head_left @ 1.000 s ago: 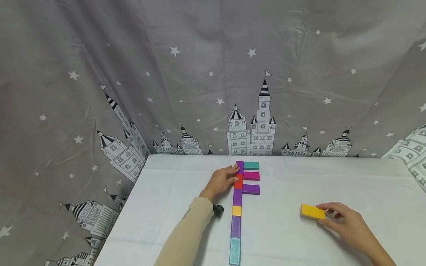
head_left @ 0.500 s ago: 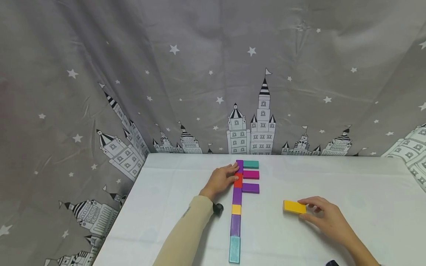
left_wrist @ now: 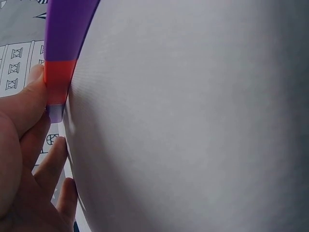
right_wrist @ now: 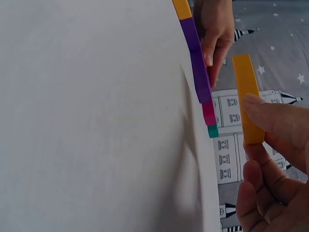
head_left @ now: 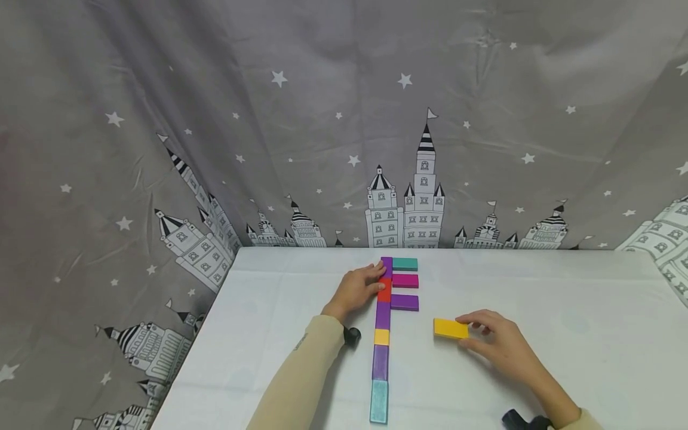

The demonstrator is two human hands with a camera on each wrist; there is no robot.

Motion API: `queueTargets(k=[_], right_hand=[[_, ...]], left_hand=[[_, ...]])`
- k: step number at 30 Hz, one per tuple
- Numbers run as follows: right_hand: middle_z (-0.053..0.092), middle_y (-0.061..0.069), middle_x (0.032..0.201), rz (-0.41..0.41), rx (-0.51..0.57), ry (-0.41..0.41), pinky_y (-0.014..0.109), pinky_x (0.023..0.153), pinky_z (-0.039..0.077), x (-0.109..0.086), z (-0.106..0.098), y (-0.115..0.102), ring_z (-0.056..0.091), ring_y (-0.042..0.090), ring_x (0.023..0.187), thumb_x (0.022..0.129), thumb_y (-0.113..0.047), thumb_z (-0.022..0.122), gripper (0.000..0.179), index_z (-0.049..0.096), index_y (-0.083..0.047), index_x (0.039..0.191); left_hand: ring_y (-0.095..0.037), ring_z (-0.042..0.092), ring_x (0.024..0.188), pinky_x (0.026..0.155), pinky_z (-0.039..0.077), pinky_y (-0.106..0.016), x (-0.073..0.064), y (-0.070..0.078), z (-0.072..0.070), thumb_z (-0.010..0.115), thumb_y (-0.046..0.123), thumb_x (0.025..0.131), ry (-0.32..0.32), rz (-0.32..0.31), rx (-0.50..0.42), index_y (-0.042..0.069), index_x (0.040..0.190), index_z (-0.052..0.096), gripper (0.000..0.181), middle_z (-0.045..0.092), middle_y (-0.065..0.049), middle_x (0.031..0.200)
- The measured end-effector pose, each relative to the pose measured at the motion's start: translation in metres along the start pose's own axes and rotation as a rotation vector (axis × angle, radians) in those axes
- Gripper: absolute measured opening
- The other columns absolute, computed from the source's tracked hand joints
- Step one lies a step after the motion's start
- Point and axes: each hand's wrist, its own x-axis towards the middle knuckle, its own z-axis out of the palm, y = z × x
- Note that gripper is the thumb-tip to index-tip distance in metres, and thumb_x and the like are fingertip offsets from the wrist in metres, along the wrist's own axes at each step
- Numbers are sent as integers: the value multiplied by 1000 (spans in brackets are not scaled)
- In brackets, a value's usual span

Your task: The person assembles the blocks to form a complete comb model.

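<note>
My right hand (head_left: 500, 341) pinches a yellow rectangular block (head_left: 449, 328) by its right end, thumb on the near side and fingers on the far side. In the right wrist view the yellow block (right_wrist: 247, 72) shows lengthwise above the curled lower fingers. My left hand (head_left: 355, 292) rests at the far end of a straight row of blocks. Its fingertips touch the far purple block (head_left: 387, 261) and its thumb lies on the red block (head_left: 384, 291), as the left wrist view also shows with the red block (left_wrist: 59, 79) beside the thumb.
Nearer in the row come a purple block (head_left: 383, 316), a small yellow one (head_left: 381, 337), another purple (head_left: 380, 362) and a teal block (head_left: 378, 401). Teal (head_left: 405, 264), magenta (head_left: 405, 281) and purple (head_left: 405, 303) blocks jut right from it. A patterned grey curtain (head_left: 322, 119) hangs behind the white table (head_left: 258, 334).
My right hand has carried the yellow block leftward across the table, closer to the row. My left hand has stayed on the far end of the row.
</note>
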Motion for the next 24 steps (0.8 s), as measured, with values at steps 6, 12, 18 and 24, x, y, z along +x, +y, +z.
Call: queueTargets(k=[6,12,18,24], right_hand=[[71,-4,110,-1,8,-14,30,78,56,8,6,-9,59,15,92,78,-13,87,37,75,-17,112],[71,-3,109,-2,-2,-30,32,79,56,18,14,-15,59,15,93,78,-11,86,37,75,-14,113],[70,-4,107,19,5,-67,33,79,55,27,26,-23,58,15,92,79,-12,86,35,75,-14,113],[71,-4,105,16,15,-90,31,77,53,34,36,-27,57,15,91,80,-12,85,33,75,-13,112]], left_hand=[[-20,42,143,118,30,-48,0,0,0,70,25,95,-2,2,-9,15,144,55,52,48,5,151],[-19,42,143,119,30,-48,0,0,-1,70,26,95,-9,-7,-6,15,144,55,52,48,6,152],[-21,43,142,118,31,-49,-2,1,-1,70,24,95,-4,5,-18,13,143,56,52,49,4,151],[-22,43,142,118,32,-48,-1,2,-2,70,24,95,2,20,-12,12,143,56,51,50,3,151]])
